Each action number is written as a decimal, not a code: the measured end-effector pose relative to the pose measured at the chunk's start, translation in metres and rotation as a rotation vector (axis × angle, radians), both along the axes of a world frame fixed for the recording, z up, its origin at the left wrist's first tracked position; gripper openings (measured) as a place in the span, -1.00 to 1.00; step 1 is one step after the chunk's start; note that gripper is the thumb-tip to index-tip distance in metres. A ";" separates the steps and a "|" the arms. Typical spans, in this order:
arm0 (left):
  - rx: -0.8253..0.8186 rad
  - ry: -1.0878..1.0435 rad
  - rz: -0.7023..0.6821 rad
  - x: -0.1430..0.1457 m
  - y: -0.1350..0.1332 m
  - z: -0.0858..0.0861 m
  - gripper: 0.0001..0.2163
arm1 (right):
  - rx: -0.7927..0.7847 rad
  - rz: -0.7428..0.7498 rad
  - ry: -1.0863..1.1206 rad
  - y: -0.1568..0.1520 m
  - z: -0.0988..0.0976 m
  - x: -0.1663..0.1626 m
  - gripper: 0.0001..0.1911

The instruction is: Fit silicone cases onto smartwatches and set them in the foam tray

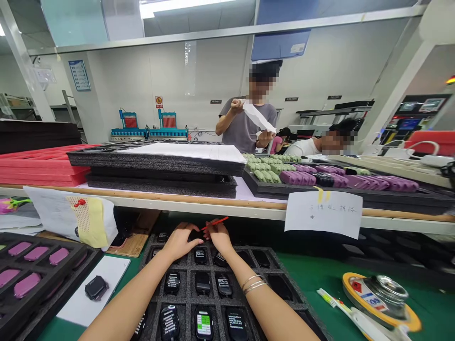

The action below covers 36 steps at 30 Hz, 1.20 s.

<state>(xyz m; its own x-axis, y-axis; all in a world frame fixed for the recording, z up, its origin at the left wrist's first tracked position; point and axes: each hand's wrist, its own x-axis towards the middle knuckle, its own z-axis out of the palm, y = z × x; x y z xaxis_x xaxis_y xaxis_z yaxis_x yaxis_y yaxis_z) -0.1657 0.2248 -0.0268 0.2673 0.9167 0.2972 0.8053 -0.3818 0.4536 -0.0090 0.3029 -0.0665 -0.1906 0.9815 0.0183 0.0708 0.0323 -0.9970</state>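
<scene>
My left hand (182, 242) is at the far rows of a black foam tray (188, 303), its thumb and fingers around a dark smartwatch that is mostly hidden. Close beside it, my right hand (218, 237) is closed on a thin red stick (217, 222), which points up to the right; its tip is near the left fingers. Smartwatches lie in the tray's compartments. Several show white text on black, such as one watch (169, 320) at the front left. Another watch (204, 324) has a green and white screen, and one more watch (203, 282) looks dark.
Left of the tray, a dark watch (95, 287) lies on white paper (76, 308), beside a foam tray of purple pieces (27, 285). At right are a toothbrush (332, 300) and a round yellow-rimmed container (382, 298). A shelf (263, 207) with foam trays crosses ahead; a person (245, 123) stands behind it.
</scene>
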 end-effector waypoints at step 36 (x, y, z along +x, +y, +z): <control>-0.082 -0.152 -0.075 -0.007 -0.042 -0.006 -0.51 | 0.071 0.260 0.029 -0.049 -0.008 0.022 -0.74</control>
<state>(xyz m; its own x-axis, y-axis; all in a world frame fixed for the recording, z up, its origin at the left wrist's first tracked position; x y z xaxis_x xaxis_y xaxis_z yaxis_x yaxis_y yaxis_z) -0.1731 0.1828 -0.0327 0.2937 0.9186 0.2645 0.6955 -0.3952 0.6001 0.0125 0.2544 -0.0749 -0.4343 0.8958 0.0944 0.0220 0.1154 -0.9931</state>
